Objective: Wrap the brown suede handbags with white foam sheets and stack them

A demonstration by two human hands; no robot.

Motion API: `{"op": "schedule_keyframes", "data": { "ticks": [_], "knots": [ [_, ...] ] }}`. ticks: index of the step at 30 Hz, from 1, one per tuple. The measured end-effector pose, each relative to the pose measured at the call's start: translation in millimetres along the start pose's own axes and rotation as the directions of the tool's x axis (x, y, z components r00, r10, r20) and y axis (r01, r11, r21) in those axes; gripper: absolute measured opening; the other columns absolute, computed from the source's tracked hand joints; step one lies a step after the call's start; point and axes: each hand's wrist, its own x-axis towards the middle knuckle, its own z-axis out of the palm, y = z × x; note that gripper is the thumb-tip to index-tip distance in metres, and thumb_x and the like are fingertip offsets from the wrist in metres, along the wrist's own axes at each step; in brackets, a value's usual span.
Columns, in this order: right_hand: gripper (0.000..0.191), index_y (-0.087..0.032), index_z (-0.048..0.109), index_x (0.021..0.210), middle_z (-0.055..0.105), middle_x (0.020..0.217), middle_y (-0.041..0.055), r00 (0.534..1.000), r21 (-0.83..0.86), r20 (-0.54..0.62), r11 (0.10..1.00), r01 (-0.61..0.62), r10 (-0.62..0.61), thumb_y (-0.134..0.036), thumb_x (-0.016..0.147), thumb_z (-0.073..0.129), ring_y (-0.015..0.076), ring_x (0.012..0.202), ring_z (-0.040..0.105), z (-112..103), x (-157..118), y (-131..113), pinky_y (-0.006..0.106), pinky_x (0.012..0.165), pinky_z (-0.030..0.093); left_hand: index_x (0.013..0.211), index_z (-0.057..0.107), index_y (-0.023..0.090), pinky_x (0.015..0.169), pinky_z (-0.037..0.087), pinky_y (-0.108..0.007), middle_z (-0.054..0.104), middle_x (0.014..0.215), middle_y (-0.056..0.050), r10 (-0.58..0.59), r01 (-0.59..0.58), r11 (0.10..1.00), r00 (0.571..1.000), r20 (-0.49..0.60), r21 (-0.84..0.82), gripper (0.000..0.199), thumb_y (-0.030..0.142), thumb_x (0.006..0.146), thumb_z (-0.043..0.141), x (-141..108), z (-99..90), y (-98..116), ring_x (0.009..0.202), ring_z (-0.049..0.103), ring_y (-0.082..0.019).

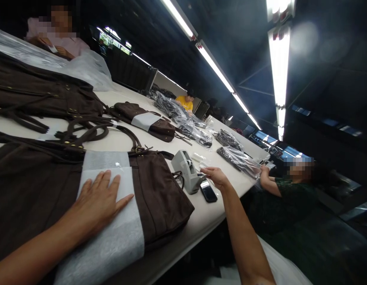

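My left hand [100,194] lies flat with fingers spread on a white paper wrap [121,225]. The wrap runs around a dark brown handbag [162,198] on the table. A small shiny patch, like clear tape, shows on the wrap above my fingertips. My right hand [215,177] reaches to the front end of a grey tape dispenser [186,172], its thumb and fingertips pinched together. What they pinch is too small to make out. A dark mobile phone [208,191] lies just below that hand.
More brown bags [43,87] lie at the left, and a smaller wrapped bag [149,120] lies behind. Several plastic-covered bags [195,132] spread along the white table [121,93]. A co-worker [293,190] at the right handles a bagged item; others stand across the table.
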Motion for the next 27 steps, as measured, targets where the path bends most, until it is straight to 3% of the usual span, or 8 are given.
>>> {"op": "schedule_keyframes", "data": {
  "ticks": [5, 9, 13, 18, 21, 24, 25, 27],
  "knots": [
    [0.037, -0.014, 0.075, 0.071, 0.070, 0.069, 0.0054, 0.990, -0.062, -0.092, 0.993, 0.101, -0.107, -0.049, 0.060, 0.080, 0.0158, 0.069, 0.059, -8, -27, 2, 0.028, 0.068, 0.045, 0.142, 0.043, 0.003, 0.112, 0.028, -0.049, 0.038, 0.148, -0.027, 0.026, -0.026, 1.000, 0.993, -0.118, -0.002, 0.073, 0.053, 0.088, 0.038, 2, 11.1, -4, 0.142, 0.031, -0.039],
    [0.035, -0.013, 0.073, 0.066, 0.064, 0.057, 0.0039, 0.987, -0.142, -0.124, 0.986, 0.081, -0.099, -0.048, 0.064, 0.072, 0.0133, 0.056, 0.053, 0, -36, 25, 0.027, 0.060, 0.043, 0.140, 0.044, 0.003, 0.111, 0.028, -0.050, 0.039, 0.147, -0.027, 0.030, -0.030, 1.000, 0.990, -0.140, 0.003, 0.072, 0.051, 0.087, 0.039, 2, 18.8, -6, 0.141, 0.031, -0.039],
    [0.035, -0.014, 0.072, 0.066, 0.066, 0.061, 0.0041, 0.978, -0.242, -0.187, 0.969, 0.045, -0.092, -0.049, 0.069, 0.065, 0.0135, 0.058, 0.055, 11, -35, 45, 0.025, 0.061, 0.043, 0.139, 0.046, 0.002, 0.111, 0.030, -0.050, 0.041, 0.146, -0.027, 0.042, -0.044, 0.999, 0.983, -0.178, -0.010, 0.071, 0.052, 0.088, 0.039, 2, 20.6, -6, 0.140, 0.033, -0.039],
    [0.028, -0.018, 0.074, 0.062, 0.067, 0.059, 0.0028, 0.968, -0.441, -0.241, 0.897, -0.044, -0.071, -0.043, 0.070, 0.063, 0.0149, 0.057, 0.057, 11, -32, 35, 0.025, 0.056, 0.037, 0.144, 0.039, 0.002, 0.115, 0.024, -0.050, 0.033, 0.151, -0.027, -0.001, -0.002, 0.999, 0.998, -0.057, -0.053, 0.074, 0.052, 0.090, 0.043, 0, 4.3, -1, 0.144, 0.026, -0.039],
    [0.021, -0.020, 0.069, 0.048, 0.063, 0.049, 0.0032, 0.963, -0.569, -0.259, 0.817, -0.095, -0.068, -0.034, 0.064, 0.067, 0.0159, 0.053, 0.055, 9, -38, 24, 0.027, 0.053, 0.032, 0.147, 0.033, 0.001, 0.118, 0.018, -0.051, 0.025, 0.155, -0.028, -0.032, 0.036, 0.990, 0.999, 0.037, -0.138, 0.075, 0.052, 0.093, 0.042, -6, -10.8, 4, 0.147, 0.018, -0.038],
    [0.026, -0.021, 0.063, 0.038, 0.058, 0.042, 0.0049, 0.972, -0.654, -0.227, 0.750, -0.101, -0.067, -0.031, 0.062, 0.068, 0.0177, 0.047, 0.054, 14, -50, 18, 0.029, 0.050, 0.031, 0.146, 0.032, -0.001, 0.119, 0.015, -0.052, 0.020, 0.155, -0.030, -0.038, 0.052, 0.966, 0.998, 0.059, -0.255, 0.075, 0.050, 0.093, 0.045, -12, -21.4, 8, 0.147, 0.014, -0.039],
    [0.026, -0.021, 0.067, 0.042, 0.061, 0.044, 0.0057, 0.975, -0.647, -0.210, 0.758, -0.082, -0.074, -0.035, 0.064, 0.068, 0.0191, 0.049, 0.056, 18, -54, 16, 0.029, 0.050, 0.033, 0.146, 0.033, -0.001, 0.119, 0.014, -0.052, 0.020, 0.155, -0.030, -0.044, 0.058, 0.957, 0.997, 0.056, -0.283, 0.075, 0.050, 0.093, 0.047, -14, -23.6, 8, 0.147, 0.014, -0.038],
    [0.026, -0.020, 0.076, 0.061, 0.069, 0.058, 0.0070, 0.980, -0.485, -0.177, 0.875, -0.007, -0.091, -0.044, 0.066, 0.070, 0.0216, 0.059, 0.063, 33, -62, 5, 0.030, 0.055, 0.042, 0.146, 0.035, 0.002, 0.120, 0.014, -0.051, 0.021, 0.155, -0.028, -0.060, 0.072, 0.943, 0.997, 0.046, -0.324, 0.075, 0.051, 0.091, 0.050, -15, -26.4, 8, 0.147, 0.015, -0.037]
  ]
}}
